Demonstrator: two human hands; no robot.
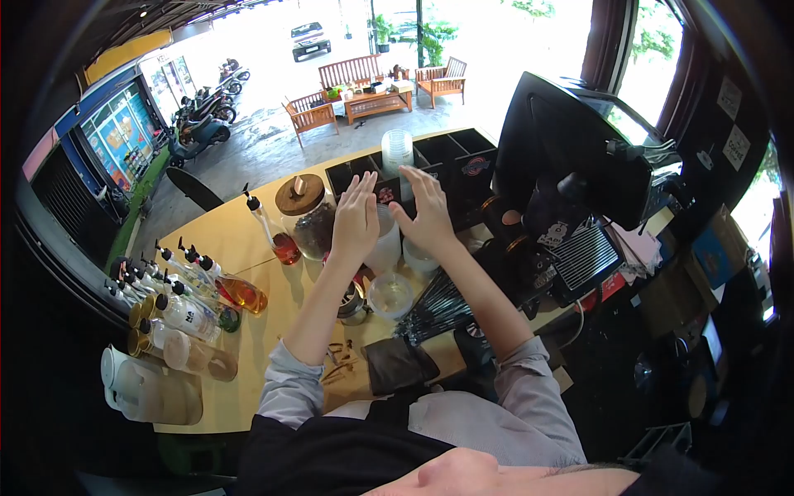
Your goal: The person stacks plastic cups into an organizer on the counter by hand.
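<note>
My left hand (356, 221) is raised over the counter, its fingers stretched out and nothing in it. Facing it, my right hand (428, 217) is also open, fingers extended, with a small gap between the two. Behind and below them stand a white cylindrical container (385, 248) and a stack of clear plastic cups (397, 149); I cannot tell whether either hand touches the container. Left of my left hand is a glass jar (312, 230) with a wooden lid and dark contents. A clear round tub (390, 296) sits below my wrists, near a bundle of dark, thin wrapped sticks (442, 304).
Several pump bottles (186, 312) and a lidded pitcher (141, 395) crowd the counter's left side. A red-liquid pump bottle (285, 248) stands by the jar. A black compartment organizer (451, 175) lies behind my hands. A monitor (571, 153) rises at right. A dark pouch (399, 365) lies in front.
</note>
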